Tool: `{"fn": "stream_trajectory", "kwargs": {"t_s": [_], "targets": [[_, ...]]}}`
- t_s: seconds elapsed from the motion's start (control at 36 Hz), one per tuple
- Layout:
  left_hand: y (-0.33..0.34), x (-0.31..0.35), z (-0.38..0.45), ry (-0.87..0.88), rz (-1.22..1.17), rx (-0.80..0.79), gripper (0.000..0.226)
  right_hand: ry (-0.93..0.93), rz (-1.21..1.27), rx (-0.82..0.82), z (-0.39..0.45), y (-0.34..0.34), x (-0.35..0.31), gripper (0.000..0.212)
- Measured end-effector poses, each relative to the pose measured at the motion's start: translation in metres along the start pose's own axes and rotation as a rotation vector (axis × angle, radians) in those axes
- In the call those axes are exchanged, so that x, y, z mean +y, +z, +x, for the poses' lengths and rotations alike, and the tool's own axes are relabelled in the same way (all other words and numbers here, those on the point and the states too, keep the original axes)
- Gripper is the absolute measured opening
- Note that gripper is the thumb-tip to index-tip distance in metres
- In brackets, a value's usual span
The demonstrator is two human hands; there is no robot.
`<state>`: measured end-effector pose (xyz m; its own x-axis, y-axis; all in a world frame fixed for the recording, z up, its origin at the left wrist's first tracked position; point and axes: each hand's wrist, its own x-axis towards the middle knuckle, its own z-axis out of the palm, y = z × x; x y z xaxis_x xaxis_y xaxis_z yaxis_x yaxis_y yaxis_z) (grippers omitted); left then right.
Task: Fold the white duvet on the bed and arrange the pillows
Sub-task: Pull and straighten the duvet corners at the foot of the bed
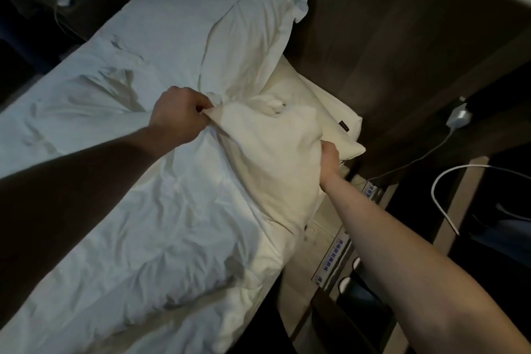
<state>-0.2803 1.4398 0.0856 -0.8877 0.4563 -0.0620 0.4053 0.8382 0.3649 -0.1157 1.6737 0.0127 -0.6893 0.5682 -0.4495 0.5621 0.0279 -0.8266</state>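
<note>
The white duvet (161, 224) lies crumpled across the near part of the bed. Its upper edge is lifted off the bed between my hands. My left hand (178, 115) pinches a gathered corner of the duvet at the bed's middle. My right hand (330, 162) grips the duvet's edge at the bed's right side, its fingers hidden in the cloth. Behind the raised duvet, one white pillow (253, 31) leans at the head of the bed. A second pillow (327, 106) lies lower, at the right edge beside the wall.
A dark wooden wall panel (402, 37) runs along the bed's right side. A white charger (459, 116) and cables (439, 198) hang there. A bedside unit with labelled switches (336, 256) stands below my right arm. Dark clutter sits at the far left.
</note>
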Motion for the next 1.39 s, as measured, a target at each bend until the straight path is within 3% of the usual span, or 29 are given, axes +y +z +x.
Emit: {"fn": "stream_trajectory", "kwargs": {"t_s": [0.17,0.25,0.33,0.47,0.56,0.61,0.67,0.78,0.92,1.0,1.06,1.17,1.22,1.31,1.39], "targets": [[-0.025,0.022,0.018,-0.043,-0.058,0.195,0.026,-0.016,-0.096,0.427,-0.018,-0.073,0.018,0.04],[-0.04,0.026,0.03,-0.072,-0.047,0.247,0.028,-0.024,0.019,0.587,-0.028,-0.098,0.012,0.031],[-0.051,0.032,0.042,0.013,-0.011,0.218,0.019,0.03,0.191,0.758,-0.027,-0.109,-0.002,0.023],[-0.043,0.051,0.065,0.007,-0.065,0.226,0.022,0.123,0.328,0.873,-0.012,-0.111,0.001,0.019],[-0.019,0.056,0.074,-0.051,-0.076,0.179,0.028,0.111,0.211,0.918,-0.005,-0.093,0.026,0.028],[0.004,0.062,0.072,-0.085,0.014,0.014,0.038,0.147,0.103,0.874,-0.004,-0.076,0.047,0.035],[0.026,0.069,0.061,-0.052,0.153,-0.173,0.061,0.253,0.002,0.734,-0.001,-0.064,0.065,0.036],[0.073,0.083,0.026,0.155,0.172,-0.243,0.077,0.442,0.022,0.384,0.008,-0.054,0.094,0.034],[0.123,0.102,-0.022,0.2,0.169,-0.415,0.116,0.474,0.088,0.35,0.012,-0.053,0.105,0.067],[0.145,0.103,-0.031,0.076,0.087,-0.57,0.13,0.398,0.116,0.292,0.015,-0.043,0.088,0.053],[0.152,0.104,-0.029,0.039,-0.025,-0.563,0.125,0.233,0.107,0.274,0.014,-0.032,0.074,0.026],[0.148,0.099,-0.014,0.112,0.078,-0.495,0.058,0.017,0.338,0.036,-0.002,-0.019,0.042,0.024],[0.14,0.091,-0.006,0.078,0.062,-0.43,0.049,0.064,0.46,-0.023,-0.002,-0.025,0.048,0.021],[0.127,0.079,0.001,0.049,0.034,-0.342,0.049,0.184,0.501,0.201,0.003,-0.036,0.078,0.035],[0.118,0.071,0.008,0.017,0.071,-0.32,0.033,0.391,0.253,0.381,0.004,-0.04,0.111,0.067]]}}
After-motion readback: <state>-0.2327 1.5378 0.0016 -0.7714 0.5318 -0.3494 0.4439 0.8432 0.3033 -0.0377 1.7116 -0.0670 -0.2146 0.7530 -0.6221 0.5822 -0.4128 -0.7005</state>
